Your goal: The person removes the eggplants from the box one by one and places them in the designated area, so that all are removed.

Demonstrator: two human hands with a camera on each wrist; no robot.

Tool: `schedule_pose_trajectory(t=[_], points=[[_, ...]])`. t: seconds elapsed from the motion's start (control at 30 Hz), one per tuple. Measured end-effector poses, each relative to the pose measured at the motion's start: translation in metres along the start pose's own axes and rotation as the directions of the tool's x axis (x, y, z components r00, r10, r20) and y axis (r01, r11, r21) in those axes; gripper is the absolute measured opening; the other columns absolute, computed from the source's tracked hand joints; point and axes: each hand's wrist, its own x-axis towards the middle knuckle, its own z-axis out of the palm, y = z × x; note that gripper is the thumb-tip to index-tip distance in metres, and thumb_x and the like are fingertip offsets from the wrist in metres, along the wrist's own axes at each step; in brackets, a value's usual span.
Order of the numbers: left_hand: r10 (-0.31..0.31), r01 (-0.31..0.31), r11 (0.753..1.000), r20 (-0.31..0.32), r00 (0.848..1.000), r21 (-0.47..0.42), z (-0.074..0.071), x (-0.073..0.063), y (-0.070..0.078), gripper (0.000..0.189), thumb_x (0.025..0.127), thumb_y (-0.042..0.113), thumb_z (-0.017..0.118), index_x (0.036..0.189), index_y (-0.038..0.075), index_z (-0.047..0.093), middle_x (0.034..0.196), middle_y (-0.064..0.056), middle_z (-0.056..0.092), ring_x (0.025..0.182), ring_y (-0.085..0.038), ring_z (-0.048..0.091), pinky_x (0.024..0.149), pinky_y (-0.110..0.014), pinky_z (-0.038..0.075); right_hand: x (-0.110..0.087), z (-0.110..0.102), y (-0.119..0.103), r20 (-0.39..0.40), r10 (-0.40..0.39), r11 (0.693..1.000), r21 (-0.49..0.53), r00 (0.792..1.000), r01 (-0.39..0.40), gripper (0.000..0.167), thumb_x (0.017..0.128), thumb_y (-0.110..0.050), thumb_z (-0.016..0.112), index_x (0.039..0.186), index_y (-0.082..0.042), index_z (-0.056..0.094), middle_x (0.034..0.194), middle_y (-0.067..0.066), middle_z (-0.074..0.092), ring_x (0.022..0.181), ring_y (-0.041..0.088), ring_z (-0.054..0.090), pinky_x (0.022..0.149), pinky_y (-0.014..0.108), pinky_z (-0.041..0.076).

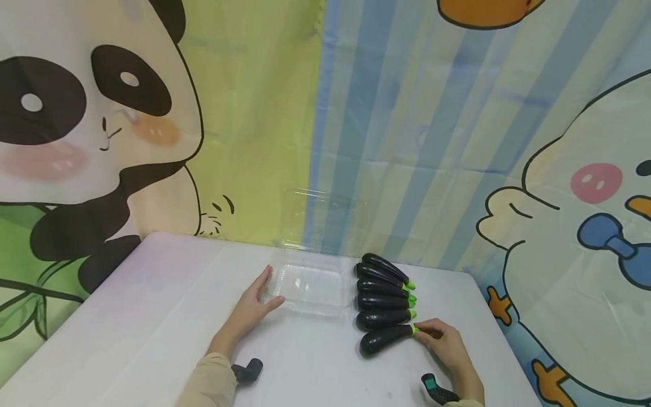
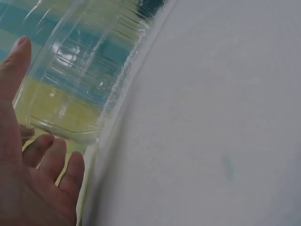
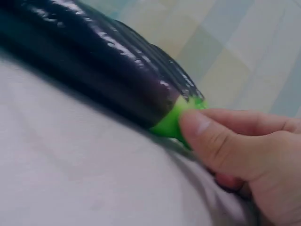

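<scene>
A clear plastic clamshell box sits on the table with its lid raised behind it. My left hand holds the box's left end, thumb over the rim and fingers at the outside of the end wall. In the left wrist view, the hand's curled fingers lie around that end of the box. Thumb and fingers of my right hand pinch the green stem end of the nearest eggplant. This grip on the green cap shows close up in the right wrist view.
Several more dark eggplants lie in a column right of the box, green ends to the right. A curtain with panda and duck pictures hangs along the back edge of the white table. Black straps show at both wrists.
</scene>
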Motion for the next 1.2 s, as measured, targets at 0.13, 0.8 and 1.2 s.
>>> schedule_pose_trajectory(t=[0.13, 0.8, 1.2], points=[[0.011, -0.012, 0.999, 0.013, 1.0, 0.05, -0.001, -0.001, 0.003, 0.097, 0.081, 0.045, 0.071, 0.154, 0.022, 0.012, 0.16, -0.006, 0.016, 0.147, -0.032, 0.016, 0.119, -0.052, 0.016, -0.008, 0.008, -0.001, -0.06, -0.058, 0.998, -0.034, 0.996, 0.056, 0.024, 0.078, -0.022, 0.078, 0.101, -0.021, 0.074, 0.095, -0.004, 0.069, 0.081, 0.005, 0.058, 0.069, 0.017, 0.05], [0.003, -0.004, 0.997, 0.004, 1.0, 0.072, -0.004, -0.034, 0.012, 0.102, 0.078, 0.044, 0.075, 0.154, 0.022, 0.011, 0.161, -0.006, 0.011, 0.145, -0.036, 0.021, 0.117, -0.051, 0.023, -0.016, 0.006, -0.01, -0.094, -0.168, 0.985, -0.05, 0.981, 0.164, 0.027, 0.087, -0.028, 0.069, 0.113, -0.02, 0.07, 0.11, -0.002, 0.064, 0.101, 0.014, 0.058, 0.09, 0.034, 0.051], [0.032, -0.032, 0.994, -0.006, 0.999, 0.104, 0.0, -0.067, 0.018, 0.103, 0.077, 0.044, 0.075, 0.154, 0.02, 0.012, 0.161, -0.005, 0.012, 0.146, -0.034, 0.016, 0.117, -0.056, 0.018, -0.025, -0.001, -0.009, -0.09, -0.202, 0.979, -0.02, 0.975, 0.201, 0.03, 0.088, -0.026, 0.068, 0.116, -0.014, 0.068, 0.111, 0.003, 0.064, 0.093, 0.004, 0.058, 0.082, 0.018, 0.052]])
